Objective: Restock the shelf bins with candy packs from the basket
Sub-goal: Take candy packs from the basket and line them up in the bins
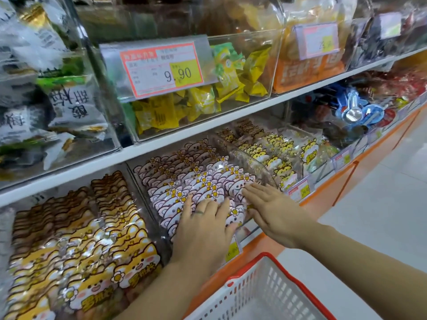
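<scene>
Pink cartoon-animal candy packs (198,179) stand in rows inside a clear shelf bin (258,165) on the lower shelf. My left hand (203,227) lies flat on the front packs, fingers spread and straight, a ring on one finger. My right hand (270,209) reaches in from the right with straight fingers, its tips touching the packs at the bin's right front corner. Neither hand holds a pack. The white basket with a red rim (265,289) sits at the bottom of the view below my arms; what I see of its inside shows no packs.
Yellow cartoon packs fill the bin on the left (80,250) and the bin on the right (277,155). Above, clear bins hold yellow wrapped sweets (203,98) behind a 9.90 price tag (161,68). An orange shelf edge (261,248) and pale floor (381,204) lie right.
</scene>
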### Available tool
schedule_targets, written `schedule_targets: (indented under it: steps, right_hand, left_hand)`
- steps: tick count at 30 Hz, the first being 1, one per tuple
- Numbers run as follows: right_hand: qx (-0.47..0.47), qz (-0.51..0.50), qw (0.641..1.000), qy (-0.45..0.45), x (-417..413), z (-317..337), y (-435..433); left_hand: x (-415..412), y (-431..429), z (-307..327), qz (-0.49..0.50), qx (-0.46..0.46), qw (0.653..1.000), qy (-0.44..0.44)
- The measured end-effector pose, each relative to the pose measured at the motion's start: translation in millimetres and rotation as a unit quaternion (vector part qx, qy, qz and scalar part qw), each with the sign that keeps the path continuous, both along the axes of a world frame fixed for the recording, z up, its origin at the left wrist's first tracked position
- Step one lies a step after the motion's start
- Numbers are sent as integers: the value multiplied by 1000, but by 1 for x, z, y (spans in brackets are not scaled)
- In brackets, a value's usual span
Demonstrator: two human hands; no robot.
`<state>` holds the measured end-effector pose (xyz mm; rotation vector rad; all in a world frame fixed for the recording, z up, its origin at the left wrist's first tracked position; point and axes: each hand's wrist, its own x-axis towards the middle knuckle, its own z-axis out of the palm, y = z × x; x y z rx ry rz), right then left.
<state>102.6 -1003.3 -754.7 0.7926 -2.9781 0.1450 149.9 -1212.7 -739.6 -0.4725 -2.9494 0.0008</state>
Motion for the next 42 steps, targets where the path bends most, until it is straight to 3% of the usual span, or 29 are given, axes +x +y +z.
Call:
schedule_targets:
  steps: [3,5,7,9,11,13,17,22,26,30,34,38,42]
  right_hand:
    - [-103,19,994,2,-1,22,0]
    - [-203,22,976,78,-1,42,9]
    - [-242,-12,957,161,-11,55,31]
    - [-195,-98,960,174,-35,63,63]
    - [-116,-141,979,90,-61,69,93]
    - [-51,-114,992,-13,-80,74,116]
    - [29,-73,996,-40,-96,71,137]
    - [53,-91,990,-94,-110,62,135]
    - [106,-82,986,-99,-119,70,125]
    - [134,-51,976,-161,-118,82,119]
    - [78,-17,970,-229,-113,91,139]
    - [-57,-34,998,-10,-100,81,159]
    - [-109,-59,992,34,-96,77,160]
  left_hand:
    - [-4,14,20,48,-6,998,-42]
    - [-14,32,43,72,12,996,-43]
    - [-27,59,64,57,28,998,-18]
    - [-44,90,75,13,49,999,-17]
    - [-63,115,76,-6,51,996,-68]
    - [-81,135,74,1,26,994,-104]
    - [-102,148,64,32,-4,987,-156]
    - [-101,155,53,21,-20,992,-126]
    - [-116,155,63,69,74,979,-179]
    - [-118,155,63,78,45,977,-193]
    - [-109,157,65,78,41,978,-188]
    - [-103,169,71,87,110,981,-137]
    - [-97,183,70,98,123,981,-114]
